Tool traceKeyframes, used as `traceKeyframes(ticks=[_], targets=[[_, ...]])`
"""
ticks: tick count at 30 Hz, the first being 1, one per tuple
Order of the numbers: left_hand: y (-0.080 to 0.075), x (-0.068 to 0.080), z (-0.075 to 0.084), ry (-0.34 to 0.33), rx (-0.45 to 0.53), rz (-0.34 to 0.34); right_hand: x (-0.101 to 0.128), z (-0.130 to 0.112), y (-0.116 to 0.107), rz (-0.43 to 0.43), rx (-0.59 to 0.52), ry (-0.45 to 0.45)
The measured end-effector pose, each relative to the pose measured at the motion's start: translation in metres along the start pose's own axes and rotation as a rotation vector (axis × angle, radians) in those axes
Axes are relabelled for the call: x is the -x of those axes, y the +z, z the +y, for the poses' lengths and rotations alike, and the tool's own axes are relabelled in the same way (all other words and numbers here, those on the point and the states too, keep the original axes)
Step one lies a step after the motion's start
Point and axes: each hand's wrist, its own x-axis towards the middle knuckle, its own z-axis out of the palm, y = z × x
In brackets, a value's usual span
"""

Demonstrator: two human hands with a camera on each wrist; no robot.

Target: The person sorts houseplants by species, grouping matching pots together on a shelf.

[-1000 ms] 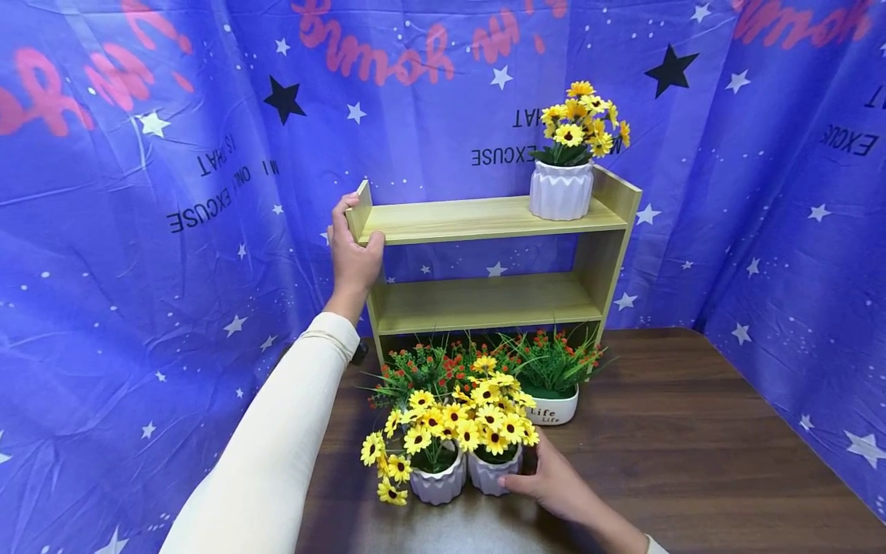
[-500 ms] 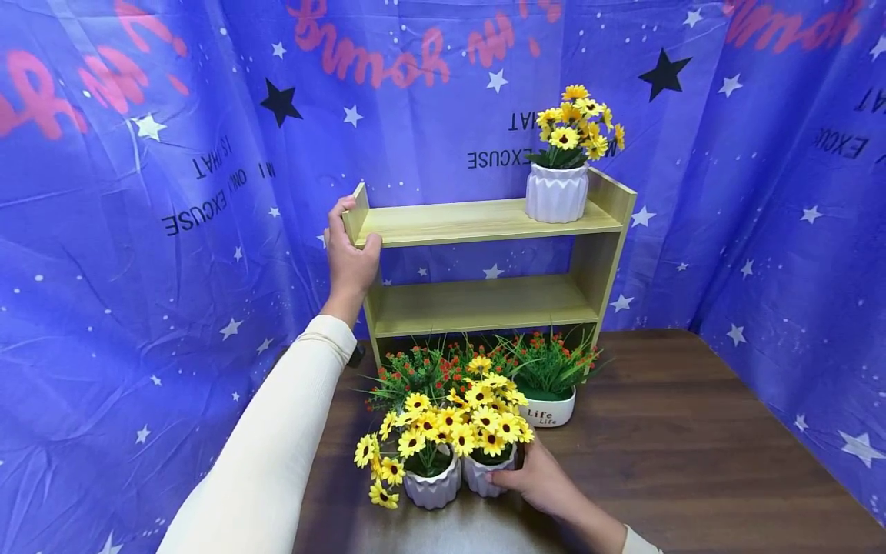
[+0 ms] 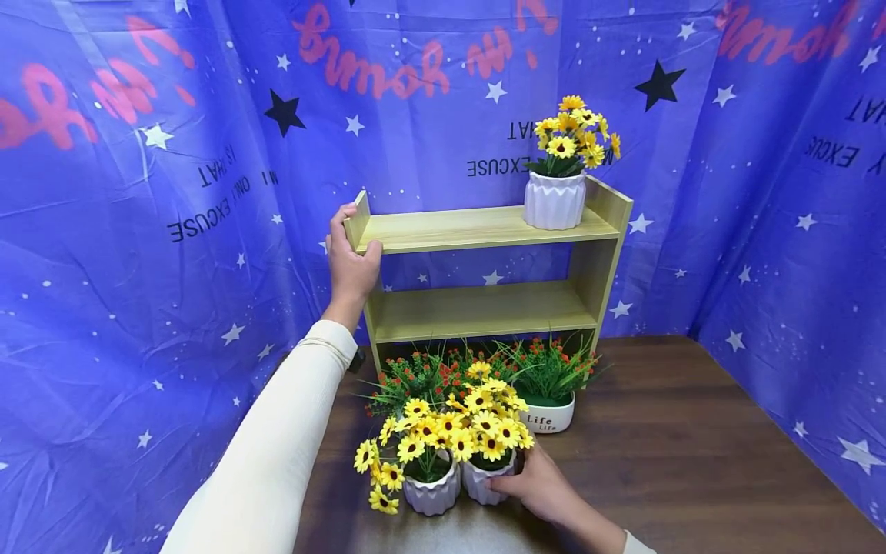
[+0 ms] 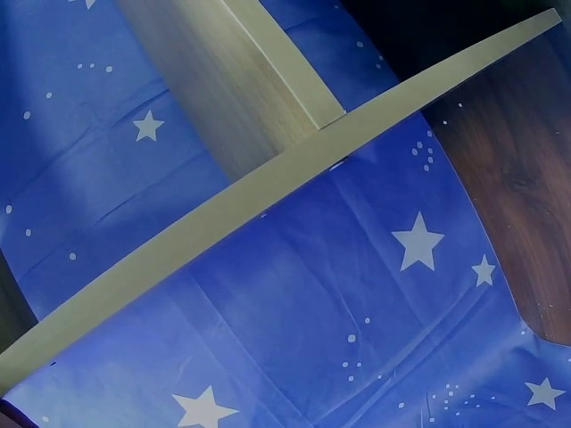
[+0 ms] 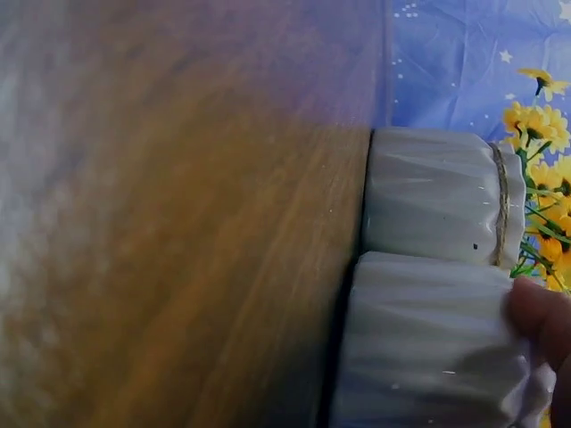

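My left fingers point(image 3: 337, 225) are gripping the wooden shelf point(image 3: 453, 229) at its top left corner. My right fingers point(image 3: 508, 485) are pinching the ribbed pot of yellow flowers point(image 3: 475, 482), which is standing on the desk point(image 3: 678, 431) just beside a matching pot point(image 3: 433, 497). Compared with a second ago, both grips are staying put; only my head view is shifting, with the shelf appearing slightly lower.

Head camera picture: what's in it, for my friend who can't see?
A person's right hand holds a pot of yellow flowers beside a similar pot. The left hand grips a wooden shelf unit topped by a third pot. Red-flowered plants stand behind the first two.
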Motion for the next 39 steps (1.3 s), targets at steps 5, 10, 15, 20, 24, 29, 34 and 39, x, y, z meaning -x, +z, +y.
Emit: traceKeyframes(ticks=[5, 10, 15, 20, 24, 29, 34, 39], targets=[[0.001, 0.002, -0.002, 0.003, 0.003, 0.000, 0.003, -0.002, -0.004, 0.024, -0.073, 0.060], [0.000, 0.000, -0.002, 0.017, -0.001, 0.003, 0.004, -0.010, -0.012, 0.051, -0.110, 0.060], [-0.001, -0.001, 0.000, 0.013, 0.010, 0.006, 0.005, -0.022, -0.023, 0.079, -0.096, 0.055], [-0.002, -0.001, 0.001, -0.003, 0.002, 0.005, 0.002, -0.033, -0.034, 0.088, -0.093, 0.030], [0.000, 0.000, -0.001, 0.005, 0.000, -0.003, 0.001, -0.038, -0.042, 0.103, -0.059, 0.031], [0.000, 0.000, -0.003, 0.029, 0.009, 0.007, -0.006, -0.045, -0.050, 0.103, -0.063, 0.025], [0.000, -0.001, -0.004, 0.025, -0.001, 0.009, -0.013, -0.054, -0.057, 0.123, -0.063, 0.001], [0.000, -0.001, -0.003, 0.015, -0.003, -0.001, -0.020, -0.064, -0.064, 0.140, -0.060, -0.026]])
